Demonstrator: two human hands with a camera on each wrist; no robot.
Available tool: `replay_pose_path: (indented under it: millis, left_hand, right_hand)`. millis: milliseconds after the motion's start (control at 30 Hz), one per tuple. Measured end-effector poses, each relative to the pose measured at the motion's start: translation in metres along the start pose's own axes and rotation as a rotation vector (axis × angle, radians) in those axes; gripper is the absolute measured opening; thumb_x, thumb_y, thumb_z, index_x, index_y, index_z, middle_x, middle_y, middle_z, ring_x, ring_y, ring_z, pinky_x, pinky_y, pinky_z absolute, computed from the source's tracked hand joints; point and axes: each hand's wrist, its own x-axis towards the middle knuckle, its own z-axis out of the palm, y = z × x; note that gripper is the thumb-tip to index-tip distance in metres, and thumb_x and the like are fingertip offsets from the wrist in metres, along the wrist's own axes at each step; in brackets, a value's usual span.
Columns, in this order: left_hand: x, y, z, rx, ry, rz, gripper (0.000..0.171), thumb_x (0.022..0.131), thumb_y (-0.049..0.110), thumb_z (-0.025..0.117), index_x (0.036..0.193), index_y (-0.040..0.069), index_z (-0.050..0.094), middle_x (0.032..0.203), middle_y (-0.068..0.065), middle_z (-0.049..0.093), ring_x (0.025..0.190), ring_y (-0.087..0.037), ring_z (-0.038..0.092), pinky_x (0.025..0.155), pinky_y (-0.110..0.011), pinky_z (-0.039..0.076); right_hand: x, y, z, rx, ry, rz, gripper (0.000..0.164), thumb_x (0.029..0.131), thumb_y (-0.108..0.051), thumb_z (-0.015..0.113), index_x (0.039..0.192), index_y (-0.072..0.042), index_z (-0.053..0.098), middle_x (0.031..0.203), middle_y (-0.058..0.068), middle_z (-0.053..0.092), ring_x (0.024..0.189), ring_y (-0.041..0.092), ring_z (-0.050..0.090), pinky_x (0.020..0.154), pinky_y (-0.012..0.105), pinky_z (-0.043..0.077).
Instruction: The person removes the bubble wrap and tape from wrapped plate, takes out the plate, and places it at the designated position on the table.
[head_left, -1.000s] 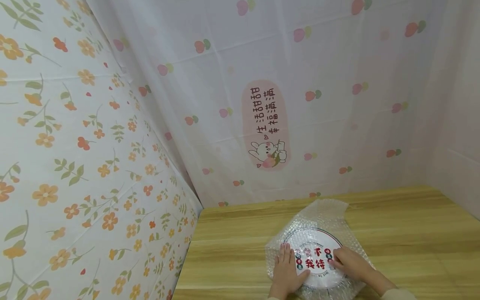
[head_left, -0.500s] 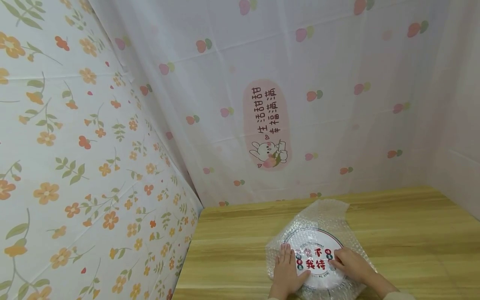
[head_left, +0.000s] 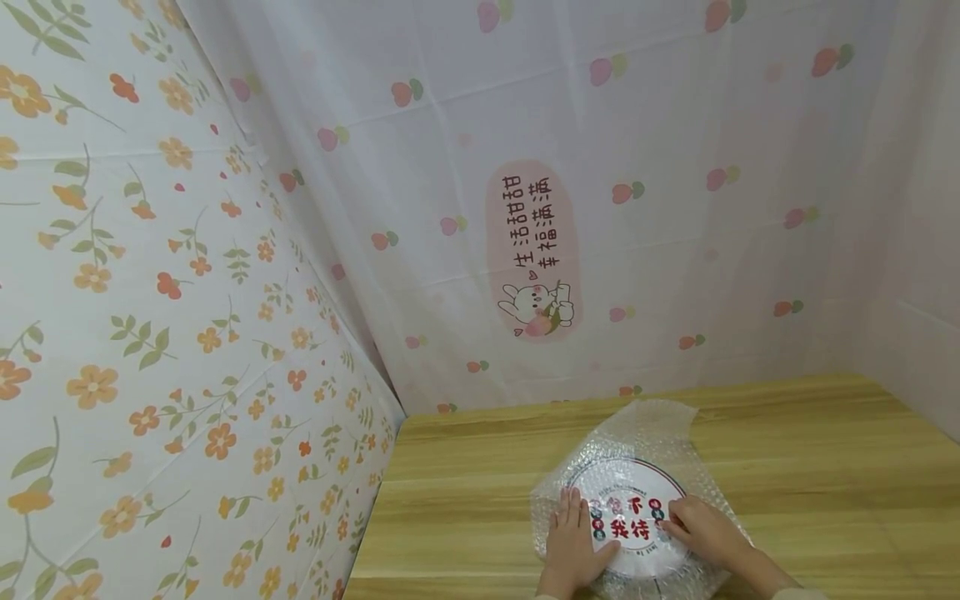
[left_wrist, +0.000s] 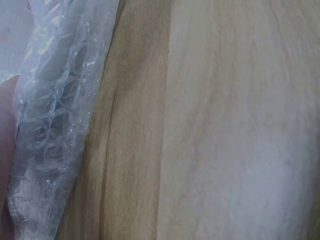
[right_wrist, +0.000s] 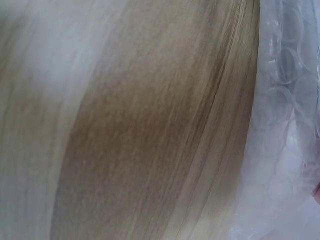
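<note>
A round white disc [head_left: 637,560], printed with red characters and small coloured badges, lies in clear bubble wrap [head_left: 656,425] near the table's front. Across its left side rests my left hand [head_left: 573,542], palm down, fingers straight and thumb spread. At the disc's right side, my right hand [head_left: 705,529] has its fingers curled on the wrap, its thumb pointing left. The left wrist view shows the wrap's edge [left_wrist: 60,100] with a strip of skin [left_wrist: 6,150] beside it. The right wrist view catches only wrap [right_wrist: 280,125] and a sliver of finger.
A wood-grain table [head_left: 465,483] surrounds the wrapped disc. Behind it hangs a white curtain [head_left: 660,267] with a fruit print, and a floral cloth [head_left: 225,350] slopes down along the left. A pale cloth [head_left: 922,250] closes off the right side.
</note>
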Motion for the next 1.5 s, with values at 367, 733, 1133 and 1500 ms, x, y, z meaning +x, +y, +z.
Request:
replay_pose_path:
  millis: [367, 733, 1133, 1500]
  left_hand:
    - [-0.002, 0.002, -0.003, -0.013, -0.027, -0.015, 0.077, 0.082, 0.064, 0.035, 0.129, 0.004, 0.046, 0.141, -0.011, 0.032, 0.13, -0.025, 0.024, 0.094, -0.042, 0.033]
    - [-0.002, 0.003, -0.004, -0.005, -0.02, -0.022, 0.076, 0.082, 0.064, 0.036, 0.128, 0.004, 0.047, 0.14, -0.011, 0.032, 0.13, -0.025, 0.024, 0.094, -0.042, 0.033]
    - [-0.001, 0.003, -0.005, -0.036, 0.025, -0.011, 0.076, 0.082, 0.062, 0.037, 0.127, 0.001, 0.048, 0.138, -0.012, 0.035, 0.128, -0.026, 0.027, 0.093, -0.043, 0.034]
    - [-0.004, 0.0, 0.001, -0.061, 0.117, 0.021, 0.076, 0.086, 0.061, 0.031, 0.13, 0.001, 0.044, 0.144, -0.01, 0.025, 0.133, -0.022, 0.013, 0.098, -0.042, 0.027]
  right_hand:
    - [-0.003, -0.004, -0.002, -0.001, -0.004, 0.036, 0.029, 0.076, -0.017, 0.067, 0.062, -0.017, 0.041, 0.059, -0.012, 0.031, 0.053, 0.001, 0.029, 0.047, 0.023, 0.029]
    - [-0.004, -0.006, -0.003, 0.021, -0.003, 0.065, 0.027, 0.078, -0.018, 0.066, 0.065, -0.017, 0.043, 0.058, -0.012, 0.032, 0.052, 0.001, 0.029, 0.046, 0.022, 0.028]
    - [-0.002, -0.006, -0.004, 0.05, -0.036, 0.121, 0.019, 0.079, -0.02, 0.065, 0.067, -0.014, 0.052, 0.059, -0.012, 0.039, 0.052, 0.001, 0.032, 0.046, 0.023, 0.032]
    - [-0.005, -0.005, -0.004, 0.085, -0.028, 0.101, 0.024, 0.079, -0.018, 0.066, 0.061, -0.016, 0.05, 0.057, -0.013, 0.036, 0.051, 0.0, 0.03, 0.045, 0.02, 0.029]
